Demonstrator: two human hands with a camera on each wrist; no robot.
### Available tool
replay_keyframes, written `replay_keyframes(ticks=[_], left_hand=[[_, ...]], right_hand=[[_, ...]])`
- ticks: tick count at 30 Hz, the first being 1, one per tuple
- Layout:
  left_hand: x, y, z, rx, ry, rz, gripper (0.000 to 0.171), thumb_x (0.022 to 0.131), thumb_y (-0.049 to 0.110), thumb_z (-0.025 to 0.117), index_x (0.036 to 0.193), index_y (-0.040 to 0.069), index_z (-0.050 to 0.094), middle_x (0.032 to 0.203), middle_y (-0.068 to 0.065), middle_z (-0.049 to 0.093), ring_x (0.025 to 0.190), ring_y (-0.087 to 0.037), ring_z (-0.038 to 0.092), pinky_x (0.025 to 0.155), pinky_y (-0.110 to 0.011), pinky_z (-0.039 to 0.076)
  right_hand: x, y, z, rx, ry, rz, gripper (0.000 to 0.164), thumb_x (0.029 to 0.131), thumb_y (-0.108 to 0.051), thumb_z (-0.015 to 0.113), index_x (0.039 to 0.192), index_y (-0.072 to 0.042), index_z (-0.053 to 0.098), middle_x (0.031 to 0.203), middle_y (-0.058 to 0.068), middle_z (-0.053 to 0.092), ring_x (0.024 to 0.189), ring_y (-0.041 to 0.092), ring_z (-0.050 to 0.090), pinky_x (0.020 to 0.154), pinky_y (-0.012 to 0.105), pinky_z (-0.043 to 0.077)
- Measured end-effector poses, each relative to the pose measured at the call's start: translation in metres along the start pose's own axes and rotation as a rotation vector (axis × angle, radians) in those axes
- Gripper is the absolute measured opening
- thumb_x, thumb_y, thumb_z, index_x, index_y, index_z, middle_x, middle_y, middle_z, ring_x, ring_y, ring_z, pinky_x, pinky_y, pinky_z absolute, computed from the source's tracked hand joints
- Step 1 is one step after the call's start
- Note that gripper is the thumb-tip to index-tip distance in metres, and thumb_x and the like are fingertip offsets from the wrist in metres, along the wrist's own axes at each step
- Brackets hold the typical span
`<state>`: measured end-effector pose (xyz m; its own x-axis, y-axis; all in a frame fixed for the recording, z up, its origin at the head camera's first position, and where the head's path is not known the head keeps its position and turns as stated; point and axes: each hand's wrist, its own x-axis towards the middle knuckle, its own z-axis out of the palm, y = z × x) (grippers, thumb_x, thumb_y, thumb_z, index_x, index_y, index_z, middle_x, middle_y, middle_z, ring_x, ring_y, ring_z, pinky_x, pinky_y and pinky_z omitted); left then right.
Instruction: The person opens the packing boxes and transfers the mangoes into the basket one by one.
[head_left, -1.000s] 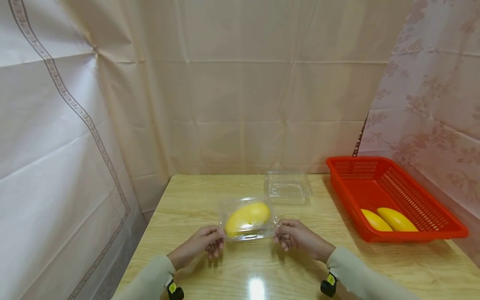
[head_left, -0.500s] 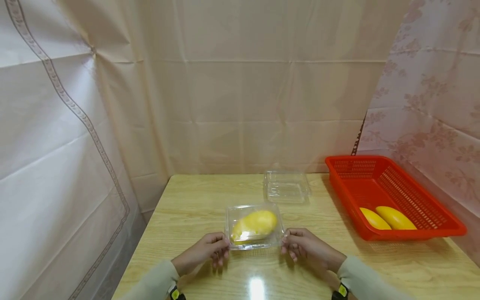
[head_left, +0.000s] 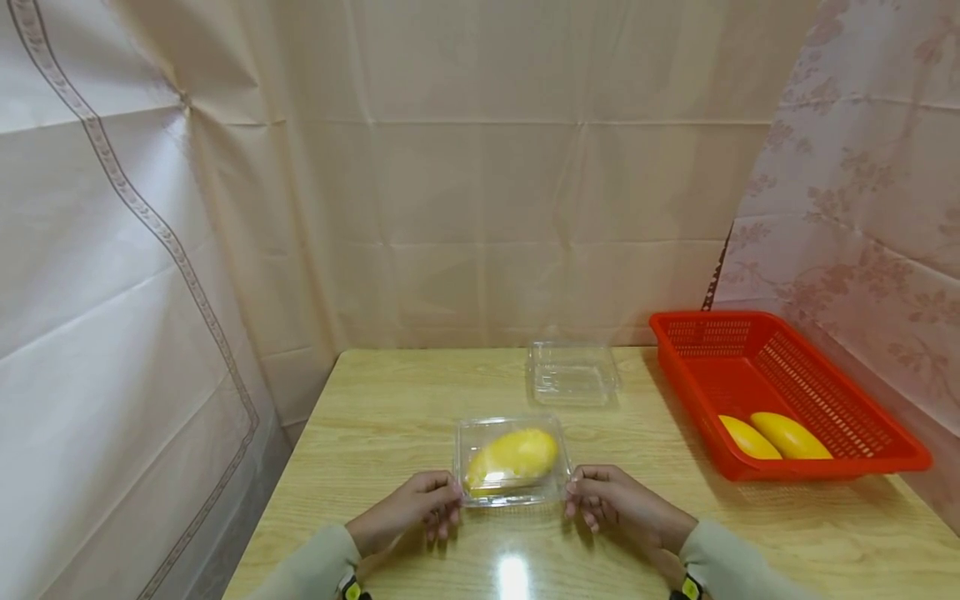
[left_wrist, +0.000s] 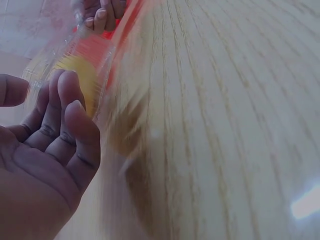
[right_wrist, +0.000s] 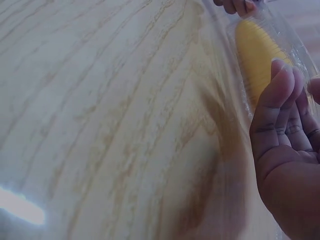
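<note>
A clear plastic clamshell box point(head_left: 480, 432) with a yellow mango point(head_left: 517, 457) inside lies at the middle of the table, its lid down over the fruit. My left hand point(head_left: 420, 505) pinches the box's near left corner between thumb and fingers. At the near right corner, my right hand point(head_left: 626, 503) pinches it the same way. Both wrist views show the mango point(left_wrist: 82, 75) through the plastic, just beyond the curled fingers point(right_wrist: 272, 102).
Behind the box, another clear plastic container point(head_left: 573, 383) sits near the table's back edge. A red basket point(head_left: 817, 471) stands on the right with two yellow mangoes point(head_left: 791, 435) in its near end. Cloth curtains point(head_left: 480, 208) enclose the wooden table point(head_left: 382, 400).
Both hands have brought the box with the mango toward me and a little to the right, then slowed. The basket and the back container have stayed in place.
</note>
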<state>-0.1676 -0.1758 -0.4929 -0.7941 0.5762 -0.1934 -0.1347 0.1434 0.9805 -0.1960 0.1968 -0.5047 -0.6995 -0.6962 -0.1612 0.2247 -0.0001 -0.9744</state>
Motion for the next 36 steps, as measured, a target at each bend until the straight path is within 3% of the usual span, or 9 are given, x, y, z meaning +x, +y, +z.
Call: replay_keyframes(ticks=[21, 24, 28, 32, 36], left_hand=[[0.004, -0.005, 0.004, 0.000, 0.001, -0.016, 0.037, 0.108, 0.026, 0.053, 0.108, -0.011, 0.060, 0.087, -0.007, 0.067, 0.064, -0.012, 0.060, 0.054, -0.024, 0.047], [0.003, -0.006, 0.004, -0.002, 0.001, -0.013, 0.039, 0.109, 0.027, 0.053, 0.109, -0.011, 0.060, 0.087, -0.007, 0.067, 0.064, -0.012, 0.060, 0.054, -0.024, 0.047], [0.003, -0.007, 0.003, -0.007, -0.001, -0.014, 0.041, 0.109, 0.030, 0.053, 0.111, -0.010, 0.061, 0.087, -0.007, 0.067, 0.065, -0.012, 0.061, 0.055, -0.024, 0.047], [0.005, -0.010, 0.002, -0.029, -0.014, -0.008, 0.041, 0.110, 0.029, 0.048, 0.114, -0.010, 0.061, 0.087, -0.005, 0.068, 0.065, -0.011, 0.062, 0.054, -0.023, 0.049], [0.006, -0.012, 0.002, -0.065, -0.023, 0.007, 0.042, 0.111, 0.026, 0.041, 0.114, -0.011, 0.061, 0.087, -0.006, 0.068, 0.065, -0.012, 0.063, 0.054, -0.023, 0.050]], right_hand=[[-0.004, 0.005, -0.001, 0.001, 0.001, 0.007, 0.018, 0.106, -0.019, 0.056, 0.100, -0.005, 0.065, 0.098, 0.010, 0.073, 0.069, 0.009, 0.058, 0.063, 0.022, 0.053], [-0.005, 0.002, 0.000, -0.060, 0.029, 0.015, 0.024, 0.107, -0.022, 0.057, 0.098, -0.001, 0.064, 0.096, 0.014, 0.072, 0.066, 0.010, 0.057, 0.061, 0.023, 0.052], [-0.008, -0.005, -0.001, -0.233, 0.076, 0.032, 0.035, 0.107, -0.027, 0.058, 0.094, 0.005, 0.061, 0.086, 0.013, 0.069, 0.063, 0.013, 0.056, 0.058, 0.025, 0.051], [-0.014, -0.014, -0.003, -0.428, 0.096, 0.042, 0.038, 0.106, -0.030, 0.060, 0.090, 0.004, 0.061, 0.077, 0.006, 0.064, 0.064, 0.014, 0.056, 0.058, 0.026, 0.050], [-0.018, -0.026, 0.000, -0.531, 0.086, 0.012, 0.035, 0.104, -0.030, 0.063, 0.088, 0.002, 0.063, 0.072, 0.005, 0.062, 0.061, 0.014, 0.056, 0.054, 0.028, 0.051]])
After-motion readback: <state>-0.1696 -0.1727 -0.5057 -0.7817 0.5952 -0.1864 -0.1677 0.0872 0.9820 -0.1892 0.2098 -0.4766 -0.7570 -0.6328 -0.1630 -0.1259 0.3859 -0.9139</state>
